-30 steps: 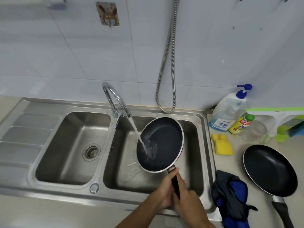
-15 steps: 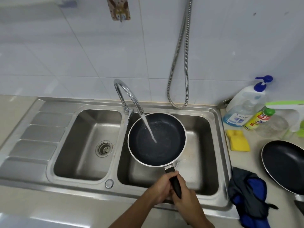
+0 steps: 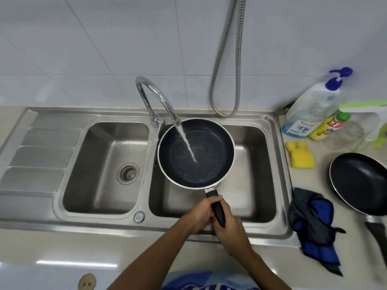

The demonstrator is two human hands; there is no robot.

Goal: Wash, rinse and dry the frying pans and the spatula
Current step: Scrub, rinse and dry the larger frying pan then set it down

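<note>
A steel double sink (image 3: 104, 225) sits in a pale counter under white wall tiles. The frying pan (image 3: 211, 166) is held about level over the right basin, toward its left side, and the faucet (image 3: 155, 95) pours water (image 3: 187, 143) into its middle; I judge this is the rinsing step. Its black handle (image 3: 217, 212) points to the front rim, where the left hand (image 3: 199, 214) and the right hand (image 3: 230, 229) both grip it. Next, the pan probably needs tilting to drain. The second pan (image 3: 360, 183) lies at the counter's right edge, near the blue cloth (image 3: 312, 222) and the sponge (image 3: 300, 154).
</note>
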